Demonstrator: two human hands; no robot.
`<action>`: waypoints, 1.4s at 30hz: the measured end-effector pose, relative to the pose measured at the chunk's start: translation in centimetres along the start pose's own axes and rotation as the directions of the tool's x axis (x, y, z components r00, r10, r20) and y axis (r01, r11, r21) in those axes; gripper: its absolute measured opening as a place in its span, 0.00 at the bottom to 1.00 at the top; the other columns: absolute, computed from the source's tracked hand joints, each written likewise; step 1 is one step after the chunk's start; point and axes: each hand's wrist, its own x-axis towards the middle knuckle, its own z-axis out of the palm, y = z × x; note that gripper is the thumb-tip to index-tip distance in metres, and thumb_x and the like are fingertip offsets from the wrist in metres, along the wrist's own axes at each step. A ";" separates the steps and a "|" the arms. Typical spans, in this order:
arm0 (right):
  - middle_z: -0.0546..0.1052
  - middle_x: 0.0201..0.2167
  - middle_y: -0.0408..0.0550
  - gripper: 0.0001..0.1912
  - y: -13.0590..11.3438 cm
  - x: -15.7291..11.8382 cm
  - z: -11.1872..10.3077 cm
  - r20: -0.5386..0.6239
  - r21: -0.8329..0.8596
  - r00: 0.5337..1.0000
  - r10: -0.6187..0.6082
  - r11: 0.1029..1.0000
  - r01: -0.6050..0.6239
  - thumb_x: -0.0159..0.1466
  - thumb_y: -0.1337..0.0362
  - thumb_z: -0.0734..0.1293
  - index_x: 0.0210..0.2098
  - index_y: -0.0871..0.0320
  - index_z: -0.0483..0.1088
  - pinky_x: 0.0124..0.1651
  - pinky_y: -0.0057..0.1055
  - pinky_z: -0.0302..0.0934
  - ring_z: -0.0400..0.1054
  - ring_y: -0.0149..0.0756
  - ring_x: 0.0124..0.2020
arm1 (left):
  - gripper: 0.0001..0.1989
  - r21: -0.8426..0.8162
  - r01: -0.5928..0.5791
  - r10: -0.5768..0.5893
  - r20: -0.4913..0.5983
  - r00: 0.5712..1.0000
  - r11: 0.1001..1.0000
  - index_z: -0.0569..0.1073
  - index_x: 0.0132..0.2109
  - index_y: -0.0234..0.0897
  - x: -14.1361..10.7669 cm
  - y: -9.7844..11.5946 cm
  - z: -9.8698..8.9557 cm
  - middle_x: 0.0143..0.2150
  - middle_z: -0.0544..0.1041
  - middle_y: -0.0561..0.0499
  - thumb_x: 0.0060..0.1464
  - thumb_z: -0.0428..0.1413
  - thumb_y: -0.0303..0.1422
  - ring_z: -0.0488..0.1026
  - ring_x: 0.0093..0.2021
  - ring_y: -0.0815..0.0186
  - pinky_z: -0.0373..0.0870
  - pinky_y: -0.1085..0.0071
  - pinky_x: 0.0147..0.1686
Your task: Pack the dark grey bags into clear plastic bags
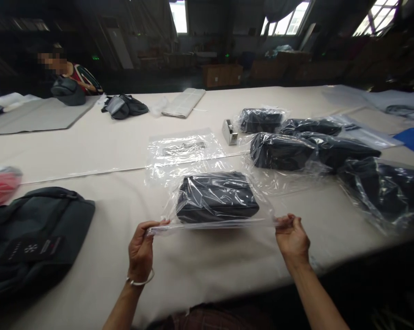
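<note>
A clear plastic bag (207, 225) lies in front of me with a dark zippered pouch (217, 197) inside it. My left hand (141, 245) pinches the near left corner of the bag between thumb and fingers. At the near right corner, my right hand (292, 236) is closed on the same edge, fingers curled upward. Between the two hands the bag's near edge is stretched straight. Just beyond the pouch, a flat clear plastic bag (184, 149) with a printed label lies on the table.
Several bagged dark pouches (282, 151) lie to the right. A tape dispenser (230, 133) stands behind. At left is a dark backpack (38, 238) with a tag, near a red bagged item (2, 185). Across the table (117, 146), a person (78, 75) sits by a grey bag.
</note>
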 end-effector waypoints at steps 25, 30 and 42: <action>0.65 0.64 0.58 0.50 -8.3 -9.4 -1.3 0.994 -0.029 0.037 0.105 -0.071 0.997 0.53 0.40 0.72 0.67 0.57 0.55 0.69 0.57 0.41 0.54 0.58 0.66 | 0.30 0.524 -0.851 0.321 0.810 0.490 -0.025 0.58 0.68 0.41 -1.3 4.9 0.3 0.67 0.62 0.39 0.60 0.55 0.35 0.53 0.69 0.47 0.38 0.44 0.68; 0.77 0.49 0.55 0.27 -2.3 -11.7 1.4 0.982 -0.155 0.171 0.083 -0.171 0.973 0.62 0.67 0.68 0.60 0.58 0.65 0.58 0.51 0.58 0.68 0.50 0.52 | 0.21 0.451 -0.886 0.297 0.865 0.403 -0.111 0.69 0.59 0.36 -0.4 3.2 5.0 0.43 0.78 0.46 0.61 0.46 0.20 0.73 0.49 0.58 0.54 0.54 0.63; 0.74 0.26 0.41 0.12 -5.5 -5.7 1.4 0.914 -0.313 0.277 0.296 0.081 0.946 0.69 0.70 0.56 0.37 0.54 0.69 0.31 0.29 0.61 0.68 0.33 0.25 | 0.14 0.322 -0.857 0.192 0.885 0.423 0.402 0.71 0.42 0.39 2.6 2.9 4.8 0.36 0.78 0.49 0.63 0.43 0.23 0.75 0.36 0.64 0.71 0.69 0.38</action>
